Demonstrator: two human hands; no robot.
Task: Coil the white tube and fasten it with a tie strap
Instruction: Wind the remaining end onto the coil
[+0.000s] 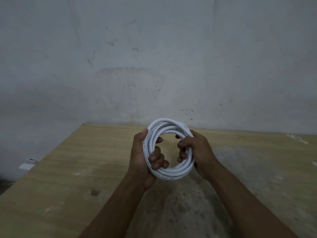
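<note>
Coil wound and gripped on both sides, with no strap in my view.

Ahead of me stands one scuffed grey wall, and below it lies one wooden surface. Both of my two hands are busy. My left hand is clenched round the ring from nine to seven o'clock, and my right hand grasps it at three o'clock, fingers hooked through the middle. Between them is one white tube, held above the surface at the centre of my view, its several turns too bunched to count. One small white object sits off the surface's nine o'clock edge; I cannot identify it. Tie straps seen: none. My worry is that the tube looks springy. Freeing a hand to fetch a strap could let the loops spring apart.
</note>
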